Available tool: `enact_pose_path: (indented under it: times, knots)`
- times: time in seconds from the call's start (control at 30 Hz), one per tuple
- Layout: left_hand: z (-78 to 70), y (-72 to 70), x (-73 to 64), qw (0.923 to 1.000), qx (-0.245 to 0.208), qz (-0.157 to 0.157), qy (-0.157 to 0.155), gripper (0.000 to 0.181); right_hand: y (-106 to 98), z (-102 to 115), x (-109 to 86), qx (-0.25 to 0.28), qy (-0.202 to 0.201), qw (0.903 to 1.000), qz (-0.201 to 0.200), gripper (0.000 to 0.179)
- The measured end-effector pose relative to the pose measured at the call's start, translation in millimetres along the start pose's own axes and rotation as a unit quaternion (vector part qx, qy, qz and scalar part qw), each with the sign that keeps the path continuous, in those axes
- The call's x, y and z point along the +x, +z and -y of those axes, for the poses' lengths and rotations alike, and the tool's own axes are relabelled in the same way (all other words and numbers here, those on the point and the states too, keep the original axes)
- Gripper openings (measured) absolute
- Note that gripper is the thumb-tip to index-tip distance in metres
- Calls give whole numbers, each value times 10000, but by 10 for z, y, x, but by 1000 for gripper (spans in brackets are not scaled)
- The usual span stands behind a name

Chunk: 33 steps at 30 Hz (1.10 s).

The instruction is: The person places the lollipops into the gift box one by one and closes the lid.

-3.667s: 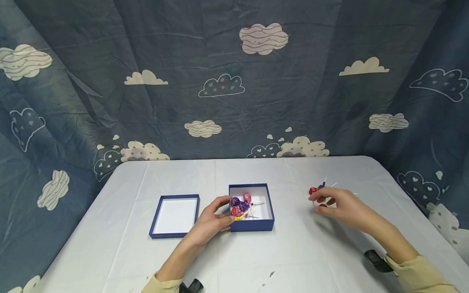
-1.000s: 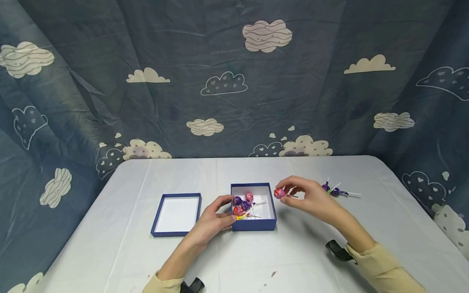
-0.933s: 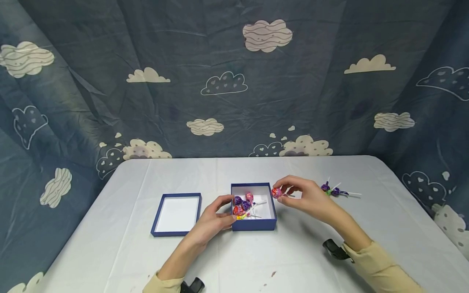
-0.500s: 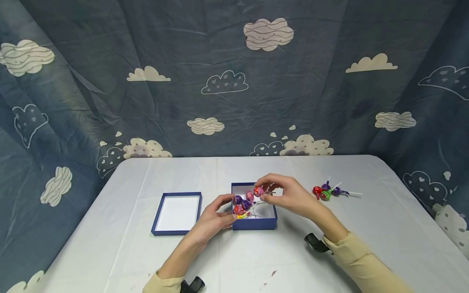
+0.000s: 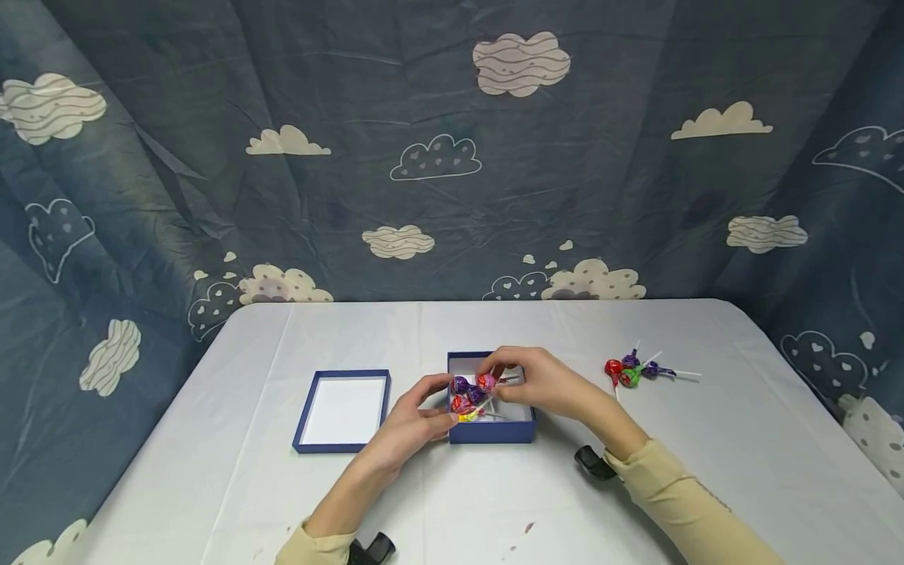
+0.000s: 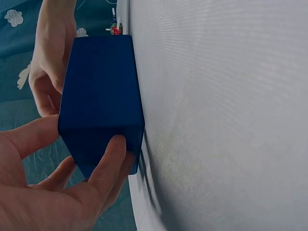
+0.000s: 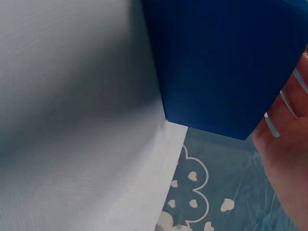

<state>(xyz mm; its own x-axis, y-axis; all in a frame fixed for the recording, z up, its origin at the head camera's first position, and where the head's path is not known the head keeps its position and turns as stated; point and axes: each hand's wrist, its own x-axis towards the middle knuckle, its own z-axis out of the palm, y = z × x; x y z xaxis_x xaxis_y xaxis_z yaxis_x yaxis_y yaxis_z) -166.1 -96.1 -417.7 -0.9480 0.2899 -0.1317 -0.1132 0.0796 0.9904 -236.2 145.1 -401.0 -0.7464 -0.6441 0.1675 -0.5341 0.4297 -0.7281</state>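
In the head view my right hand [image 5: 540, 380] reaches over the right side of the open blue box [image 5: 494, 432] and pinches a red-and-pink wrapped lollipop [image 5: 485, 380] inside it. Below that lollipop lie purple lollipops [image 5: 472, 392], a red one [image 5: 461, 405] and a yellow one [image 5: 468, 417], with their white sticks pointing right. My left hand [image 5: 406, 428] holds the box's left wall, thumb and forefinger at the rim. Its other fingers [image 6: 113, 154] press the outer wall in the left wrist view. The right wrist view shows my right hand [image 7: 288, 144] beyond the box; its fingertips are hidden there.
To the left lies the blue-edged lid [image 5: 342, 412], white inside facing up. Several more lollipops [image 5: 631, 377], red, green and purple, lie in a group to the right on the white-covered table [image 5: 452, 502]. A cloud-patterned curtain [image 5: 424, 94] hangs behind.
My right hand has carried the red-and-pink lollipop leftward from the group on the right and lowered it into the box. My left hand has stayed at the box.
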Motion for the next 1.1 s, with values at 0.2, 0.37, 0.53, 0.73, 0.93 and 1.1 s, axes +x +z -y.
enact_pose_path:
  times: [0.2,0.37,0.53,0.73,0.93,1.1]
  knots:
    - [3,-1,-1,10000,69,0,-24,61,56,-8,-9,-188,123,9993,301,32]
    - [9,-2,4,10000,64,2,-16,61,77,-15,-10,-259,-60,9991,337,31]
    - [8,-1,10,10000,37,-7,0,60,86,-7,0,-425,-146,9983,377,31]
    - [10,-1,13,10000,51,-20,3,59,77,6,-6,-350,-130,9988,323,32]
    - [20,-2,14,10000,18,-7,11,58,66,21,-29,-181,-54,9996,202,29]
    - [21,0,18,10000,25,-34,10,57,45,40,-53,7,42,10000,63,29]
